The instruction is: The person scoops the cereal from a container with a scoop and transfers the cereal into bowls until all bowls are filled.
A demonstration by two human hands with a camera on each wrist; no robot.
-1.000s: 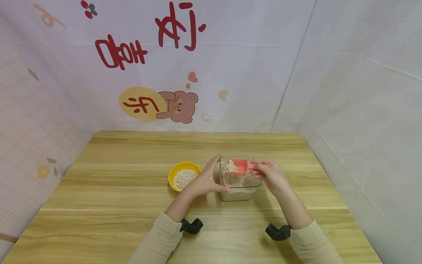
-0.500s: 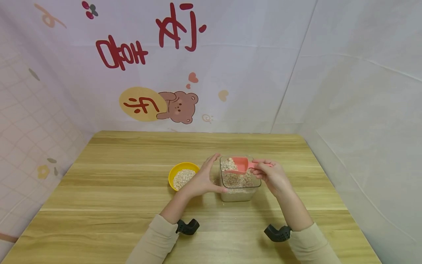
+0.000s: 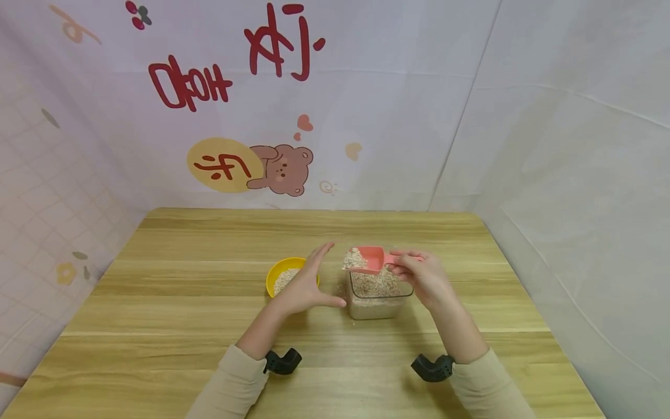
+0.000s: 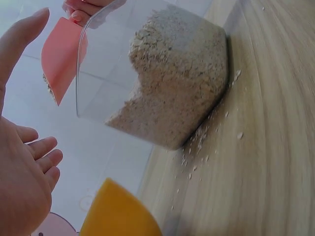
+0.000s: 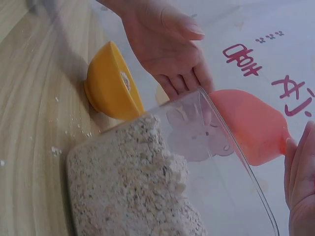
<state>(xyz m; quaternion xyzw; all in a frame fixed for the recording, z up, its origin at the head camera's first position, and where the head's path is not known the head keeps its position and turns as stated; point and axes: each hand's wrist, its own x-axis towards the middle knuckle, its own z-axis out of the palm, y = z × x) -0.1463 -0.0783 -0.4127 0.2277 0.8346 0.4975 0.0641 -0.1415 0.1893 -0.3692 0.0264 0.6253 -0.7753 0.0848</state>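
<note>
My right hand point(image 3: 425, 276) pinches the handle of a pink scoop point(image 3: 374, 260), which bears a heap of oat flakes point(image 3: 354, 259) at its left end. The scoop is level above the rim of a clear square container point(image 3: 379, 308) holding more oats point(image 4: 172, 73). To the container's left, my left hand point(image 3: 305, 288) is spread, thumb and fingers apart, with nothing in it. Behind that hand stands a yellow bowl point(image 3: 272, 278) with oats in it, partly hidden by the hand in the head view. The right wrist view shows the bowl point(image 5: 109, 83) upright beyond the container.
Loose oat flakes point(image 4: 197, 142) lie on the wooden table point(image 3: 183, 302) between bowl and container. A printed white cloth point(image 3: 398, 116) hangs behind the table and along both sides. A black wrist mount point(image 3: 282, 362) sits on each forearm.
The right hand has raised the loaded scoop slightly and moved it left, over the container's left rim. My left hand has come off the container's side and moved left, towards the bowl.
</note>
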